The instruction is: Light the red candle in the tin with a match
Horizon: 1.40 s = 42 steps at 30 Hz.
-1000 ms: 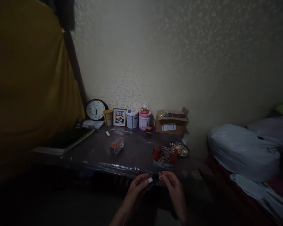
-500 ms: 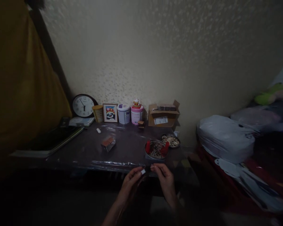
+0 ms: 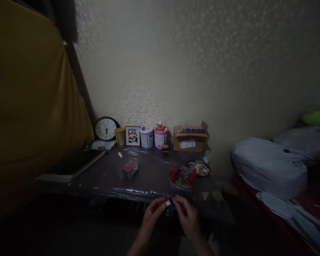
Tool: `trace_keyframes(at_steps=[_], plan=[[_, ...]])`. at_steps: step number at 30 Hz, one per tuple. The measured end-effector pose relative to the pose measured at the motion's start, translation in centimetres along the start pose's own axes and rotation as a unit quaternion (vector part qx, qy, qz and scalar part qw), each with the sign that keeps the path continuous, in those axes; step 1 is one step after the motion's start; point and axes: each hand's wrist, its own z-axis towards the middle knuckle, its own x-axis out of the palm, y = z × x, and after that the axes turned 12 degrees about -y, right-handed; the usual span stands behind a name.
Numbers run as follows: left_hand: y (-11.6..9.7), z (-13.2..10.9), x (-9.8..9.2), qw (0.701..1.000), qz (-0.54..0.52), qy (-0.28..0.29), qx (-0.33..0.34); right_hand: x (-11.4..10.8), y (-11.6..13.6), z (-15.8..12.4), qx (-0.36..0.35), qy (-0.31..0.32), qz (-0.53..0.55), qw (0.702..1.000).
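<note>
Just in front of the table's near edge, my left hand pinches a small white piece between thumb and fingertips. My right hand is close beside it, thumb and fingers pressed together at a small dark thing by the white piece. Too little light falls there to make out what that dark thing is. Beyond the hands stands a round tin of small mixed bits, with two red pieces upright at its sides. Behind it lies a round dish full of thin pale sticks.
A plastic-wrapped brown block and a small white object lie on the dark, plastic-covered table. Along the wall stand a clock, a framed panda picture, two canisters and an open carton. White bags lie at right.
My hands have come closer together, and the white piece now meets the right fingertips. The whole view has shifted, so the table sits lower and further right.
</note>
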Motion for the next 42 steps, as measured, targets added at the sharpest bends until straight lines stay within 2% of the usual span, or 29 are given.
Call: trace_keyframes(at_steps=[9, 16, 29, 34, 42], plan=[[0.3, 0.0, -1.1, 0.999, 0.011, -0.016, 0.047, 0.5, 0.4, -0.3, -0.022, 0.015, 0.03, 0.999], [0.1, -0.9, -1.4, 0.998, 0.021, -0.028, 0.06, 0.8, 1.5, -0.3, -0.036, 0.019, 0.042, 0.998], [-0.3, -2.5, -2.0, 0.999, 0.004, 0.001, 0.04, 0.2, 2.4, -1.4, -0.041, 0.01, 0.035, 0.999], [-0.1, -2.6, -2.3, 0.999, 0.008, -0.013, 0.043, -0.1, 3.0, -1.6, -0.041, 0.016, 0.033, 0.998], [-0.6, -3.4, -1.7, 0.999, 0.024, -0.022, 0.044, -0.8, 4.6, -0.9, -0.062, -0.035, 0.019, 0.997]])
